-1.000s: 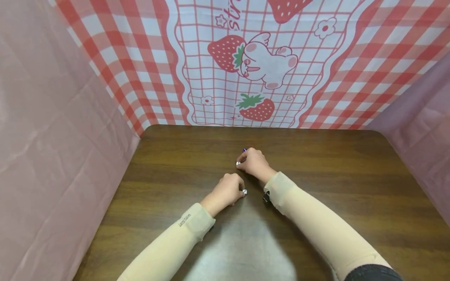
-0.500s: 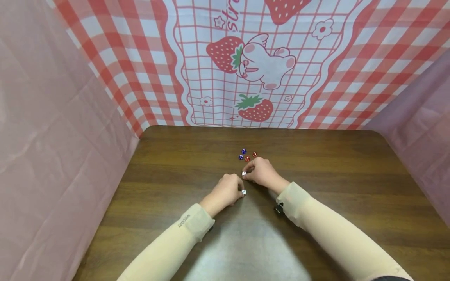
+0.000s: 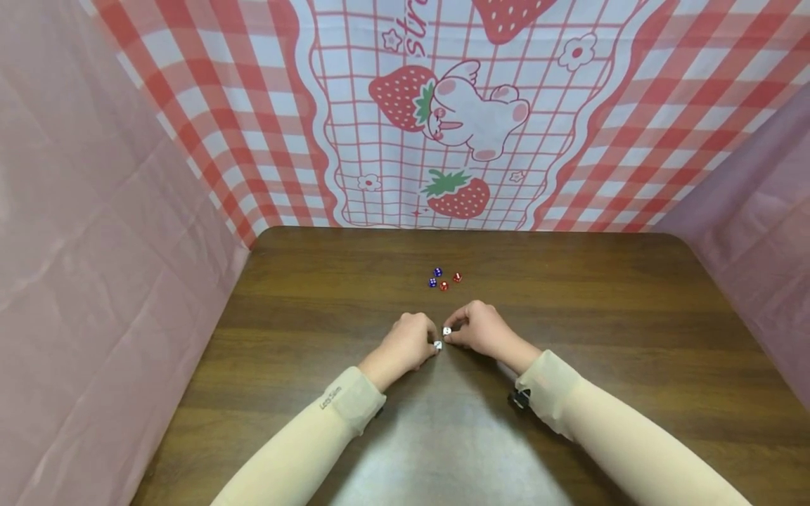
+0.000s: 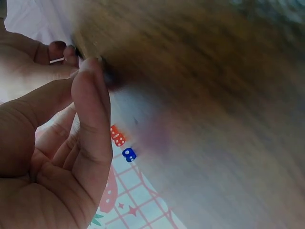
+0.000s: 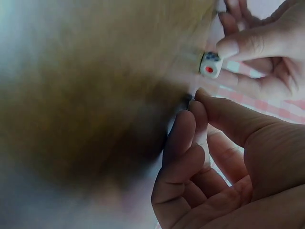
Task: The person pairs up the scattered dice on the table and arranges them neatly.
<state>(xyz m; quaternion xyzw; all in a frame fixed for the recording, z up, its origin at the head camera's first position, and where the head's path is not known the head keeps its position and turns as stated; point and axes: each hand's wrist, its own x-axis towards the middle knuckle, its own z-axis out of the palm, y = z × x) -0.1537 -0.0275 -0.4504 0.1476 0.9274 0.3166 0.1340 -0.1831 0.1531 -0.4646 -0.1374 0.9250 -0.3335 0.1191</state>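
Observation:
Between thumb and fingers, my left hand (image 3: pixel 408 342) pinches a white die (image 3: pixel 438 346) at the tabletop. In the right wrist view that same white die (image 5: pixel 209 67) shows a red pip on one face. My right hand (image 3: pixel 486 330) pinches a second white die (image 3: pixel 447 331), just beyond and to the right of the first, with a small gap between the two. Fingertips mostly hide this second die in the right wrist view. Farther back lie two blue dice (image 3: pixel 433 283) and two red dice (image 3: pixel 444 286), loosely grouped on the table.
The brown wooden table (image 3: pixel 304 281) ends at the back against a red-and-white strawberry-print cloth (image 3: pixel 354 140). Pink cloth (image 3: pixel 95 246) hangs along the left side, and a similar mauve cloth (image 3: pixel 759 190) along the right.
My right hand has drawn back toward me and slightly right with its white die, uncovering the red and blue dice. My left hand stays almost still with its die.

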